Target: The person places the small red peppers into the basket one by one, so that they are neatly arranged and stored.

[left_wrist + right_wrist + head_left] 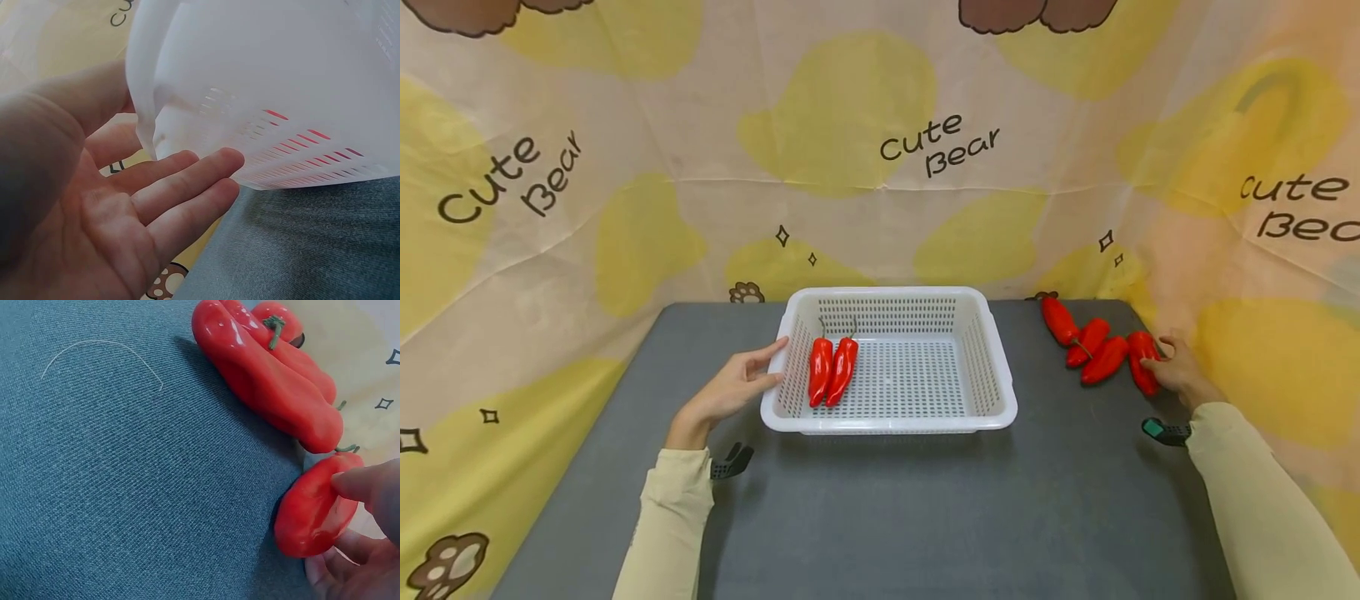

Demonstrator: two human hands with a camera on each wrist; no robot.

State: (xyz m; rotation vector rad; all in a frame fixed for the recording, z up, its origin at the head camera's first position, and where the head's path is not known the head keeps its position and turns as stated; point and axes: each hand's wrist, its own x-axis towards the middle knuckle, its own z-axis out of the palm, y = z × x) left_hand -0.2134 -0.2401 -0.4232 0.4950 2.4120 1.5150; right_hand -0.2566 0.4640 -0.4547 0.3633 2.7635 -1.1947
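Note:
A white perforated plastic basket (887, 425) stands on the grey table, with two red peppers (820, 371) lying side by side at its left end. My left hand (730, 390) touches the basket's left rim with thumb and forefinger; in the left wrist view its other fingers (187, 206) extend loosely beside the basket wall. At the table's far right, my right hand (1183, 371) pinches a red pepper (1142, 362). The right wrist view shows the thumb on this glossy pepper (312, 512) and fingers curled at its underside.
Three more red peppers (1105, 361) lie close together just left of the right hand. A printed cloth (850, 125) hangs behind and at both sides of the grey table (925, 517). A pale thread (103, 342) lies on the table surface.

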